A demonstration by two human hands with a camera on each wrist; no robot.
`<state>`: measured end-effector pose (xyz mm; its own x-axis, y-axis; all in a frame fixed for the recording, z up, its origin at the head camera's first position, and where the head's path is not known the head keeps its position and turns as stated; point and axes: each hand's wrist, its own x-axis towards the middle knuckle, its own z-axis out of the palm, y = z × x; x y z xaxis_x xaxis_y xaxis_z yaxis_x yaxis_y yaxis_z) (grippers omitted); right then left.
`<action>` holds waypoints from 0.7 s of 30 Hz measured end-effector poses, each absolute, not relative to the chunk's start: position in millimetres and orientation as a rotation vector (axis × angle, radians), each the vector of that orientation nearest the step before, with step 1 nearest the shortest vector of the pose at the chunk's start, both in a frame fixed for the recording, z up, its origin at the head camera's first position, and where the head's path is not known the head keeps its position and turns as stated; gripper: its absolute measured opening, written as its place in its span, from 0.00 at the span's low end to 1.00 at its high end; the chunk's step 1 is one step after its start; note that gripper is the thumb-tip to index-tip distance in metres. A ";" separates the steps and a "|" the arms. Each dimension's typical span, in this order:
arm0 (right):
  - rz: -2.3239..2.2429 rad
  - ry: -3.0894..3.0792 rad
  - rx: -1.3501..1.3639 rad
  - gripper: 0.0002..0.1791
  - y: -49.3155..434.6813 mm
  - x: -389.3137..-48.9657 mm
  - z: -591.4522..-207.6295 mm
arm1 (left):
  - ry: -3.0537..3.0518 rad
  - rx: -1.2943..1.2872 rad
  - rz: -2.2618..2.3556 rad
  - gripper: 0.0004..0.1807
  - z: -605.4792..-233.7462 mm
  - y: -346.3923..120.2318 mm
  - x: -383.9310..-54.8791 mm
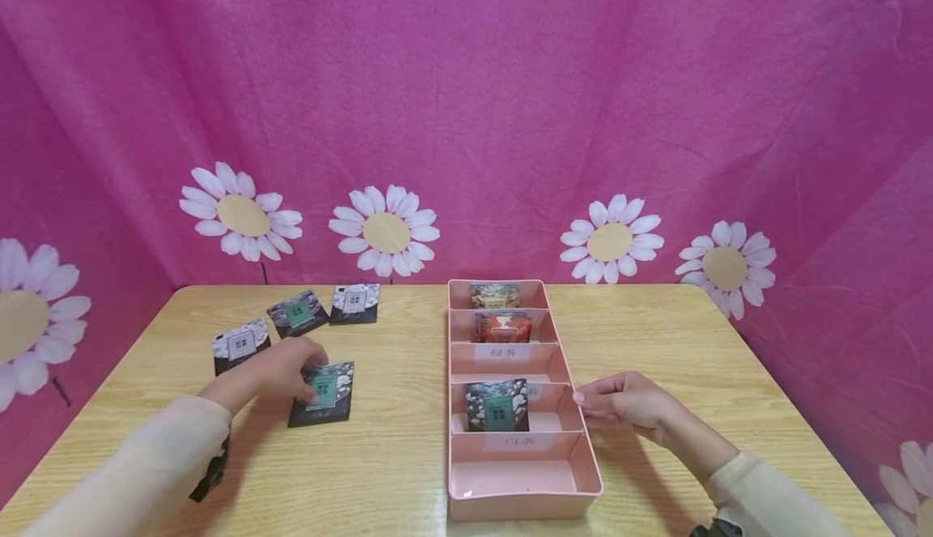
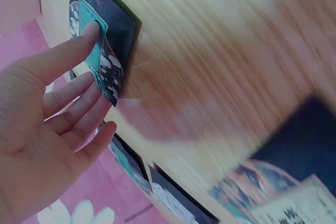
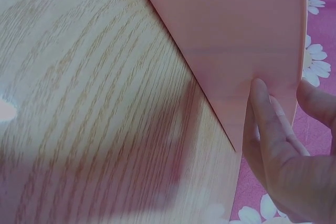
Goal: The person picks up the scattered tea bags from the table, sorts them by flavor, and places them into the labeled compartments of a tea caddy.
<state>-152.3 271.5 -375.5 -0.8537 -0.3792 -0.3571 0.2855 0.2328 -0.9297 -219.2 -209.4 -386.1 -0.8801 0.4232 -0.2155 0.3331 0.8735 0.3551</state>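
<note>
A person's left hand pinches a dark packet with a green label on the left half of the table, well in from the left edge. The grip is narrow, the thumb on the label and the fingers at the packet's edge; whether the packet is lifted cannot be told. Across the table, the right hand rests at the side of a pink tray, thumb at the rim, fairly straight fingers against the outer wall, its grip loose.

Just beyond the left hand lies a packet with a white label, nearest the table's left edge. A second green-labelled packet lies near the far left corner, just beside a second white-labelled packet by the far edge.

The tray runs from the table's far edge toward the near one, split into five compartments. A yellowish packet sits in the farthest, a red packet in the second and a green-labelled packet leaning in the fourth. Handwritten paper strips mark the dividers. Behind the far edge hangs a magenta curtain with white daisies.
</note>
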 end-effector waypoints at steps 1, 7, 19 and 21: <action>-1.669 1.988 -0.085 0.25 271.4 -152.2 -375.7 | 2.758 0.591 0.446 0.26 -386.8 -206.3 -218.6; -1.673 1.987 -0.085 0.26 270.7 -152.3 -375.9 | 2.741 0.669 0.487 0.26 -389.0 -184.9 -213.9; -1.662 1.998 -0.084 0.27 270.5 -151.9 -373.6 | 2.666 0.699 0.687 0.13 -381.8 -167.2 -213.2; -1.657 2.003 -0.083 0.28 270.7 -151.8 -374.0 | 2.649 0.717 0.719 0.10 -380.3 -167.1 -214.5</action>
